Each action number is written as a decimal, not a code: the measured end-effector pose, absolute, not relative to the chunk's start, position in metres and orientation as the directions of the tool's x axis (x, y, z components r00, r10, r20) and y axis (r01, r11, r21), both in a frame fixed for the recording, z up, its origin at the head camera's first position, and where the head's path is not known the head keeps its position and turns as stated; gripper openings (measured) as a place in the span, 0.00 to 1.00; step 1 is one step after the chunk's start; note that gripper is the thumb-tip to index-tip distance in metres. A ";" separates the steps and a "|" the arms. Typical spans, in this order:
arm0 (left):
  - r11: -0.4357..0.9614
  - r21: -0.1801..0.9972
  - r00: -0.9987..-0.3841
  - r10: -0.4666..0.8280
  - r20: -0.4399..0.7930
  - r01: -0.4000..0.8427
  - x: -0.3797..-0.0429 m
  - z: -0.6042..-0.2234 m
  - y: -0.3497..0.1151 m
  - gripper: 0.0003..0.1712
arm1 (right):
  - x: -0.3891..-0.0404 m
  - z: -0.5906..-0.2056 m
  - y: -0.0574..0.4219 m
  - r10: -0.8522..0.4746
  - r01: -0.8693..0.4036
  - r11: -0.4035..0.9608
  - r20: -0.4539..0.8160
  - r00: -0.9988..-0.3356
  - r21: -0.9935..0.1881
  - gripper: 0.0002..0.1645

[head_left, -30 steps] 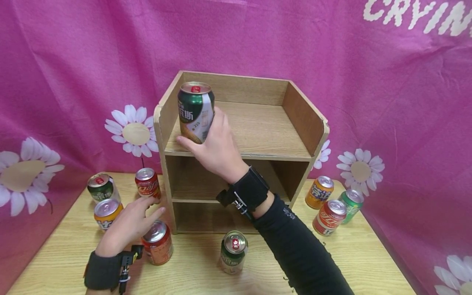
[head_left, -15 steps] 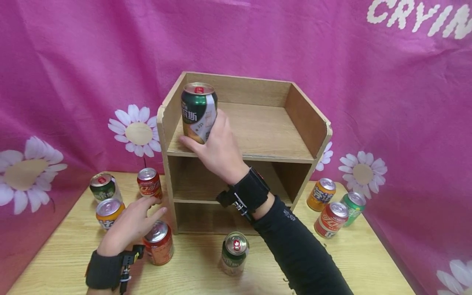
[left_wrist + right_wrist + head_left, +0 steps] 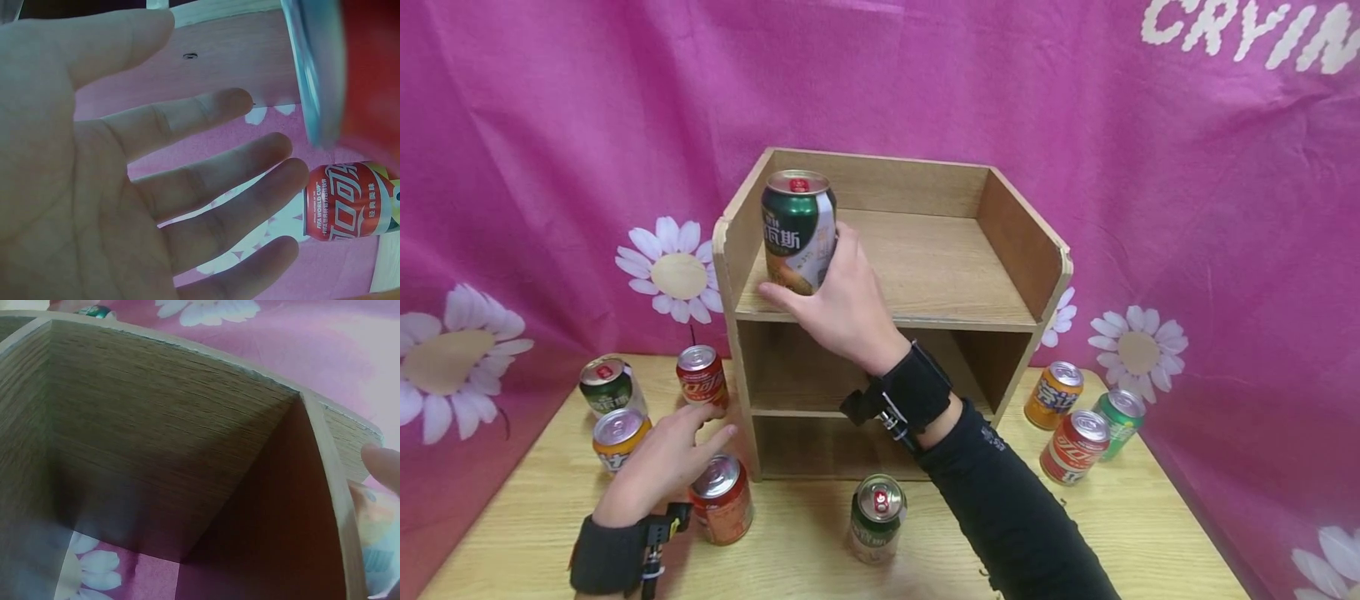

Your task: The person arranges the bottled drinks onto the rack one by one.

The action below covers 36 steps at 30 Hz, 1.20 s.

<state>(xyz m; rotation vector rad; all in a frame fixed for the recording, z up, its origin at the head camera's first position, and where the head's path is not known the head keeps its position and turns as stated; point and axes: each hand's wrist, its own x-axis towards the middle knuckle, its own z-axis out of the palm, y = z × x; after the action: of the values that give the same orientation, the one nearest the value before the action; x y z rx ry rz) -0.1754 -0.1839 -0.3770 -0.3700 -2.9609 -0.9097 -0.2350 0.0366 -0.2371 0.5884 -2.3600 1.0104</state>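
My right hand [image 3: 850, 304] grips a green and white drink can [image 3: 800, 233] upright at the left end of the wooden shelf unit's [image 3: 925, 258] top level. From the head view I cannot tell whether its base touches the board. At the right edge of the right wrist view, a thumb [image 3: 384, 465] and part of the can [image 3: 375, 531] show. My left hand [image 3: 666, 458] hovers with spread, relaxed fingers among the left-hand cans, holding nothing. Below it stands a red can [image 3: 722, 504]; beyond its fingertips is another red can [image 3: 702, 377], also visible in the left wrist view.
Left on the table [image 3: 805, 533] stand a green can [image 3: 613, 387] and an orange can [image 3: 619, 437]. A green can [image 3: 876, 521] stands before the shelf. To the right are an orange can [image 3: 1052, 398], a red can [image 3: 1075, 447] and a light green can [image 3: 1122, 419]. A pink cloth [image 3: 880, 75] hangs behind.
The gripped can looks turned very slightly, with a little more of its label lettering showing. Both hands keep nearly the same places.
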 end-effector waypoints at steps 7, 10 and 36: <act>0.797 0.558 -0.972 0.217 0.094 0.232 -0.176 -0.377 -0.187 0.26 | -0.234 -0.239 0.029 -0.182 -0.560 0.701 0.647 -0.740 -0.443 0.55; 0.799 0.546 -0.967 0.221 0.126 0.253 -0.178 -0.376 -0.187 0.25 | -0.234 -0.238 0.027 -0.179 -0.556 0.710 0.652 -0.737 -0.433 0.54; 0.800 0.541 -0.966 0.214 0.146 0.259 -0.179 -0.381 -0.188 0.25 | -0.238 -0.240 0.032 -0.221 -0.607 0.663 0.660 -0.718 -0.439 0.49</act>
<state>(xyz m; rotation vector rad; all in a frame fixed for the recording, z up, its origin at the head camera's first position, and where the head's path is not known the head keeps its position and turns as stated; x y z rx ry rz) -0.1789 -0.1879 -0.3809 -0.3821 -2.9068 -0.8912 -0.2380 0.0320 -0.2395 0.6390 -2.3083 0.8908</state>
